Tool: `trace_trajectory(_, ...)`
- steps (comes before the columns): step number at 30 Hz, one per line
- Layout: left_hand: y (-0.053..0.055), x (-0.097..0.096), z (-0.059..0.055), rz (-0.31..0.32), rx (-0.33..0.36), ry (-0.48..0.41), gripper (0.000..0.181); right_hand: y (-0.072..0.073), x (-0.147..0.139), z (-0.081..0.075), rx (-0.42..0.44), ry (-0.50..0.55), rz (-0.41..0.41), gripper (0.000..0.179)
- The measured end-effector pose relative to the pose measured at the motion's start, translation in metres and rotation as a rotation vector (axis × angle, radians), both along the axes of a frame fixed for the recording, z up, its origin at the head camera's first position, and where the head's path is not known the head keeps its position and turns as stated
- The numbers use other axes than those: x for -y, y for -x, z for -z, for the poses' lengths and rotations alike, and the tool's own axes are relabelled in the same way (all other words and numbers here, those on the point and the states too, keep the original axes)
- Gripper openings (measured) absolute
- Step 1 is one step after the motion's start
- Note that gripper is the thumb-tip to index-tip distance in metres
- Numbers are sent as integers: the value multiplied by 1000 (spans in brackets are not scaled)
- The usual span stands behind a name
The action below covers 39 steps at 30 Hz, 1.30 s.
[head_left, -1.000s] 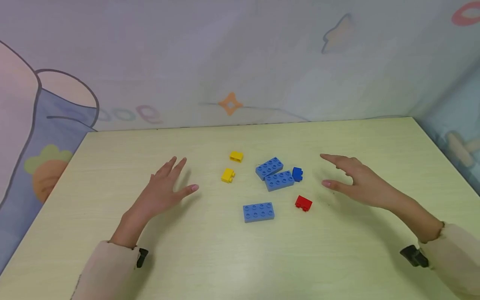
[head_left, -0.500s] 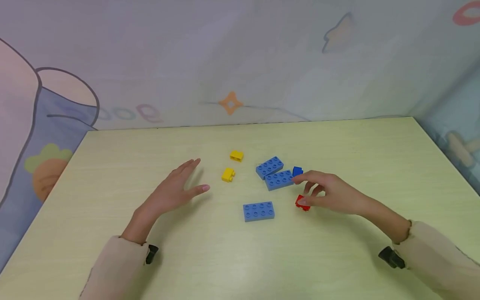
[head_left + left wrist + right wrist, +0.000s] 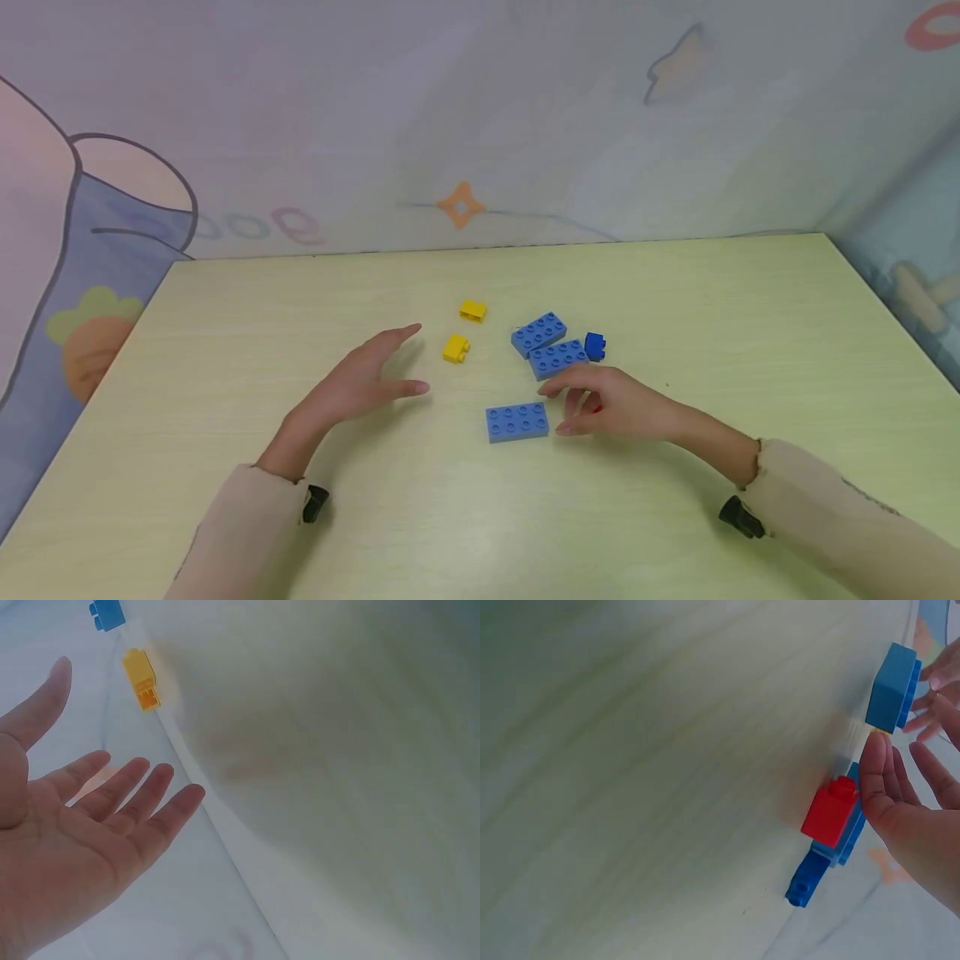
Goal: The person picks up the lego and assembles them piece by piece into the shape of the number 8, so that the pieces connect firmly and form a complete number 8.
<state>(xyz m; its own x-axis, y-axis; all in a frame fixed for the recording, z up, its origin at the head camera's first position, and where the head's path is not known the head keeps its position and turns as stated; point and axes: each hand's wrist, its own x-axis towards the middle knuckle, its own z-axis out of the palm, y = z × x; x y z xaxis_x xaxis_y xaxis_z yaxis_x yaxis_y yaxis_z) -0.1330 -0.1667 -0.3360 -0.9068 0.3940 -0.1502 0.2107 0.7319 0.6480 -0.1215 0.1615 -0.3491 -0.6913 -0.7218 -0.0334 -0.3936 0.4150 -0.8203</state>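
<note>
My right hand is at the right end of the nearest light blue building brick, fingers parted and thumb low, just short of its side. A small red brick stands on the table by this hand; in the head view the hand hides nearly all of it. My left hand hovers over the table with fingers extended and holds nothing. Nearest to it is a yellow brick. In the left wrist view, the left palm is bare.
Two more light blue bricks, one farther back and one in front, lie against each other. A small dark blue brick sits at their right. Behind is a second yellow brick. A printed cloth hangs beyond the table.
My right hand has come in from the right, past the red brick, to the nearest light blue brick. The left hand has drifted right and slightly down. The bricks stay in place.
</note>
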Motion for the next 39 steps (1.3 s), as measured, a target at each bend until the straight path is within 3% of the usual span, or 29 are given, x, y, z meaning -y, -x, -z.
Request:
trace_trajectory(9,9,-9,1,5,36,-59,69,3,11,9,12,-3,6,35)
trace_trajectory(16,20,-18,1,24,9,-32,62,2,16,9,31,-27,46,31)
trace_trajectory(29,40,-36,3,-74,122,-32,48,1,19,9,14,-24,58,29)
trace_trajectory(39,46,-41,9,-62,117,-29,42,1,20,10,19,-25,64,29)
